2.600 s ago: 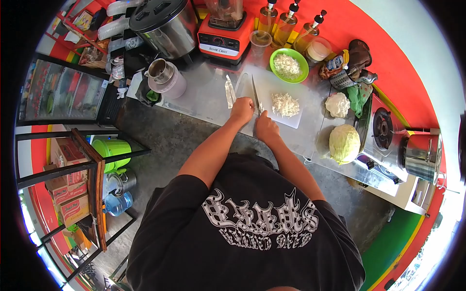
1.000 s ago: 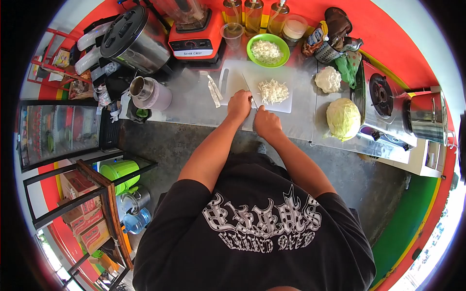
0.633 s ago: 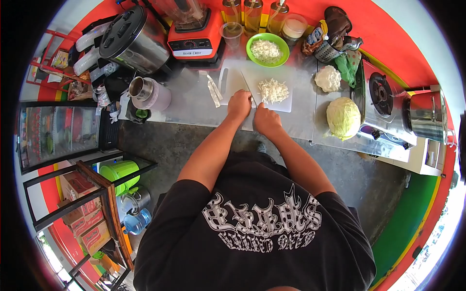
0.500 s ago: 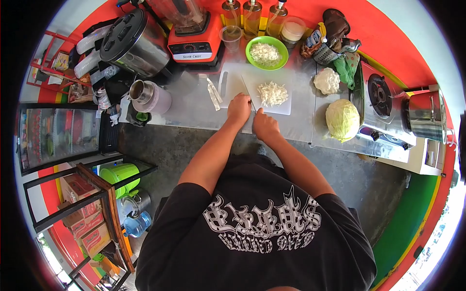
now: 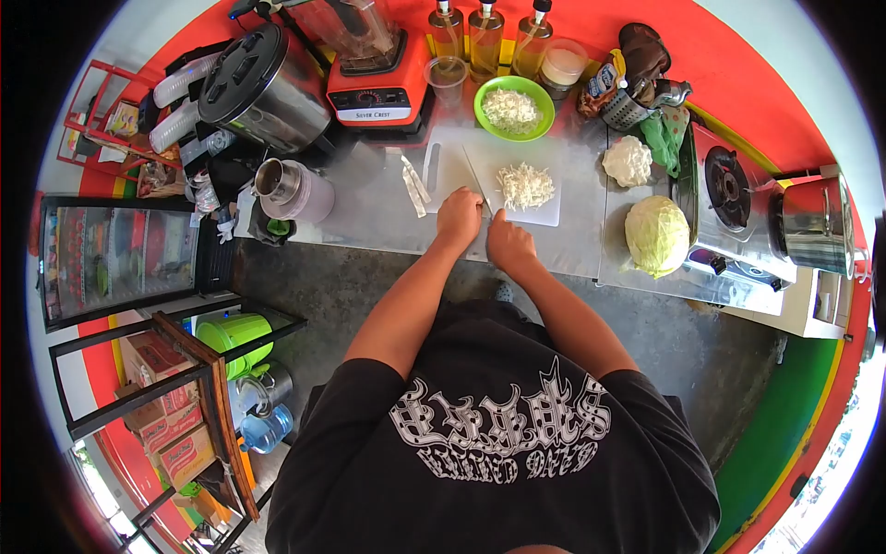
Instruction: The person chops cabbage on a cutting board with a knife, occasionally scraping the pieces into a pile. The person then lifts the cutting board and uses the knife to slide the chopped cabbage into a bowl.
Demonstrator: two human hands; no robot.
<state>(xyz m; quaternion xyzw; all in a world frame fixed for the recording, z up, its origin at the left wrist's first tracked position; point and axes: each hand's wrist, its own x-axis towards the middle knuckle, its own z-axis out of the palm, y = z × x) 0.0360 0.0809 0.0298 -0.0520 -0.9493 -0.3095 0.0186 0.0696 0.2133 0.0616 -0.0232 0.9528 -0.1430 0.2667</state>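
Note:
A knife [image 5: 475,172] lies over a white cutting board [image 5: 448,164], its blade pointing away from me. My right hand [image 5: 510,242] is closed round its near end at the board's front edge. Just left of the blade, my left hand [image 5: 459,218] is curled with fingers pressed together; whatever it may hold is hidden beneath it. Right of the knife sits a pile of shredded cabbage [image 5: 525,186] on the board. Behind the board stands a green bowl [image 5: 548,118] with more pale shreds in it.
A whole cabbage [image 5: 657,236] and a white cauliflower-like lump [image 5: 628,162] lie to the right, before a gas stove [image 5: 727,189]. Pale strips [image 5: 414,187] lie left of the board. A red blender [image 5: 371,97], clear cup [image 5: 448,81] and oil bottles [image 5: 485,46] stand behind.
The whole view has shifted slightly right and down. Both hands stay together at the board's front edge, with the knife between them; the shredded pile looks much the same.

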